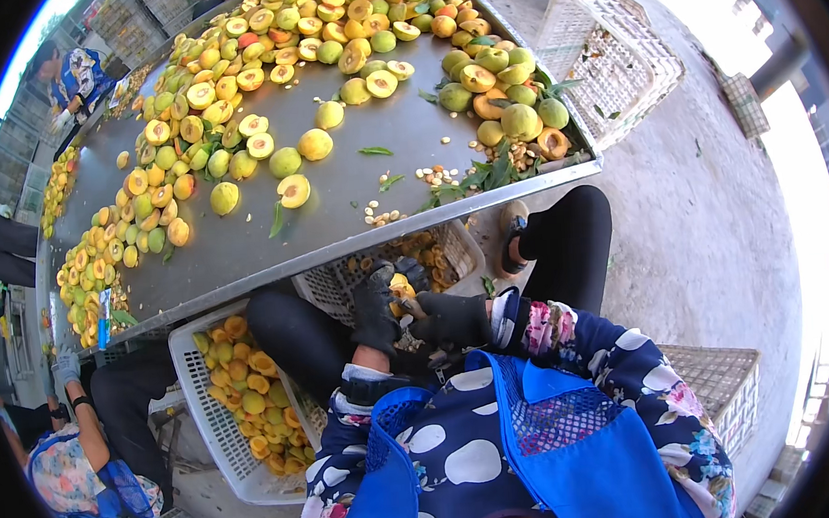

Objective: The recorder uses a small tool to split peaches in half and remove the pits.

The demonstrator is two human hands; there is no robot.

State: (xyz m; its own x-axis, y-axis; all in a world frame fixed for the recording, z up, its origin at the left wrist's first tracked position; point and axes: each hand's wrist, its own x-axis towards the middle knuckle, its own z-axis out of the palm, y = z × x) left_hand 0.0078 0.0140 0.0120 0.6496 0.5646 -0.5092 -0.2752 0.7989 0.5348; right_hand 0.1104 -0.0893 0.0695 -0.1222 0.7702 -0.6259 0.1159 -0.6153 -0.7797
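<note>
My left hand (376, 310), in a dark work glove, holds a yellow stone fruit (401, 286) over my lap, just below the table's near edge. My right hand (454, 319), also gloved, reaches the fruit from the other side with a bare fingertip against it. Whether the right hand's curled fingers hold a tool is hidden. Under the hands and the table edge is a plastic crate (465, 245) with fruit halves in it. Left of my knee, a white crate (194, 401) holds many pitted orange and green-yellow halves (252, 397).
A metal-topped table (244, 269) with a raised rim bears heaped fruit (260, 62), pale kernels (438, 175) and leaves. Stacked white crates (609, 62) stand right of it; another crate (721, 383) is behind my right side. Co-workers (79, 73) are along the left.
</note>
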